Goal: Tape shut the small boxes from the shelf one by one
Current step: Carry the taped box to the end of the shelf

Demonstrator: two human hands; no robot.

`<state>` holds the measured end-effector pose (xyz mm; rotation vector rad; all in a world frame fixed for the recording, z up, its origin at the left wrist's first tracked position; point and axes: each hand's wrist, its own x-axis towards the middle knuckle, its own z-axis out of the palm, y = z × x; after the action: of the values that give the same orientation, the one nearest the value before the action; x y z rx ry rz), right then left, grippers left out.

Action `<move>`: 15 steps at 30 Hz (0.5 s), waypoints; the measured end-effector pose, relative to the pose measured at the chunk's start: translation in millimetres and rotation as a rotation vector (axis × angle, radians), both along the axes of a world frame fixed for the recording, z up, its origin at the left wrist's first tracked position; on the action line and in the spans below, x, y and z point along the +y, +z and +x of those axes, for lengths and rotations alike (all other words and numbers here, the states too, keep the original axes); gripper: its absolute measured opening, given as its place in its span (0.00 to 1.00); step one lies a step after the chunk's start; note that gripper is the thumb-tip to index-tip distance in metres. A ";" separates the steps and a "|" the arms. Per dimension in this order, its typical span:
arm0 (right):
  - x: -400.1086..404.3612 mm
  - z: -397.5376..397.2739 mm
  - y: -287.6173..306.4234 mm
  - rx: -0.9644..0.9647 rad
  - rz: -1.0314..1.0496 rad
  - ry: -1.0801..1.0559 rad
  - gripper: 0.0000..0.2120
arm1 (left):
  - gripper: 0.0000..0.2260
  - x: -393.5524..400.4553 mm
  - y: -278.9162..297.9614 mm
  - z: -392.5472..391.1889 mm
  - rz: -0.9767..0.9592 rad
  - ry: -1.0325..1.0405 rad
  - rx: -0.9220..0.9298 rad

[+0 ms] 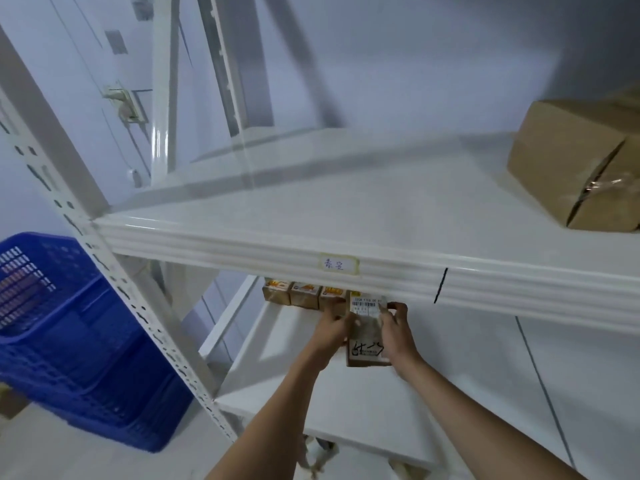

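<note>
A small brown box with a white barcode label and black marker writing lies on the lower white shelf. My left hand grips its left side and my right hand grips its right side. A row of small brown boxes with orange labels stands behind it, partly hidden by the upper shelf's front edge. No tape roll is in view.
A larger cardboard box with clear tape sits on the upper shelf at the right. A blue plastic basket stands on the floor at the left, beside the perforated shelf post.
</note>
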<state>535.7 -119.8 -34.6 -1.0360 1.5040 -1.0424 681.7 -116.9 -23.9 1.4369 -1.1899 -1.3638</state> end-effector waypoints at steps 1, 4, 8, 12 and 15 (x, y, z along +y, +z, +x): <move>2.9 3.0 -1.7 0.025 0.009 -0.018 0.10 | 0.14 0.8 -1.0 5.1 0.009 -0.042 0.016; 16.9 9.5 -5.5 0.114 0.047 -0.090 0.11 | 0.20 6.4 -10.9 15.6 0.038 -0.144 -0.005; 38.0 18.7 -10.6 0.276 0.062 -0.182 0.17 | 0.14 16.9 -27.4 19.5 -0.009 -0.108 -0.126; 50.7 27.2 -26.9 0.342 0.138 -0.166 0.21 | 0.11 29.1 -41.8 17.2 -0.052 -0.093 -0.285; 49.8 31.2 -33.6 0.364 0.219 -0.038 0.21 | 0.15 33.2 -52.2 18.5 0.040 -0.222 -0.312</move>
<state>566.9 -70.0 -68.2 -1.0828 1.8901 -0.7181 700.2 -83.7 -76.1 1.6277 -1.5690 -1.3477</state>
